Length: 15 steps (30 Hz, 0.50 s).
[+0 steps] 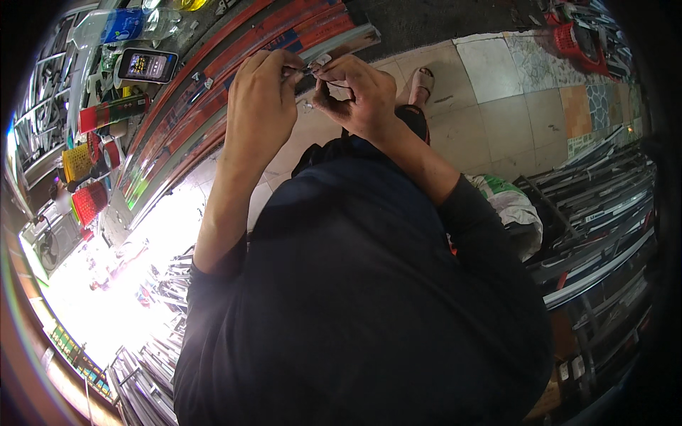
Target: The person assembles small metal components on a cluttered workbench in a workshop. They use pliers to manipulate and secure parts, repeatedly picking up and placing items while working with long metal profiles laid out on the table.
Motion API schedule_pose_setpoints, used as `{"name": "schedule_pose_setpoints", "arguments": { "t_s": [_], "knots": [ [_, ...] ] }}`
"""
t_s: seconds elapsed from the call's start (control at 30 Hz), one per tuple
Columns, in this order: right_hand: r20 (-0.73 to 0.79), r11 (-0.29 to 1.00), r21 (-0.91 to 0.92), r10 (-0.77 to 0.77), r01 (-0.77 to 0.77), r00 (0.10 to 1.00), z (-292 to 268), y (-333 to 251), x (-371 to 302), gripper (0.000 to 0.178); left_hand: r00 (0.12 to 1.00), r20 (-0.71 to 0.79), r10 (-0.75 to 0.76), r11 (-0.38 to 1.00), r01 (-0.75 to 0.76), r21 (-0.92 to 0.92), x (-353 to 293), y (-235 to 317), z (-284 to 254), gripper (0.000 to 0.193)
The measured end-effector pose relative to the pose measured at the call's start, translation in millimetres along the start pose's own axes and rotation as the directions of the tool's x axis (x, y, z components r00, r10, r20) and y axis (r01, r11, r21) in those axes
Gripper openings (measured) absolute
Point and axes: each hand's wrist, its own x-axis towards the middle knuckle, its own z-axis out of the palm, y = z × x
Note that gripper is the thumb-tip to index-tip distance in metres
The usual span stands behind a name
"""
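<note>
Small metal part (pixel 317 65), pinched between both hands' fingers (pixel 295 71)

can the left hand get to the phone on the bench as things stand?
Probably yes, but not freely. The phone lies face-up on the bench, up and left of the left hand, with nothing between them. That hand, though, is pinching a small metal part together with the right hand.

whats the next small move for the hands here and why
Probably keep the left hand steady and let the right hand work the small metal piece further in: both hands pinch it between fingertips, held up over the long red strips, and it looks unfinished.
</note>
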Motion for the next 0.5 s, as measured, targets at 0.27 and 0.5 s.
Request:
{"name": "schedule_pose_setpoints", "arguments": {
  "t_s": [0.27, 0.5],
  "knots": [
    [-0.026, 1.0, 0.009, 0.008, -0.008, 1.0, 0.8, 1.2, -0.4, 0.041, 0.994, 0.095, -0.052, 0.998, 0.053, -0.017, 6.5, -4.3, 0.0, 0.022],
    [-0.064, 0.999, 0.029, -0.019, 0.021, 0.998, 4.3, 6.6, 3.5, 0.037, 0.966, 0.18, -0.184, 0.976, 0.201, -0.082, 20.1, -17.0, 0.6, 0.028]
  ]
}}
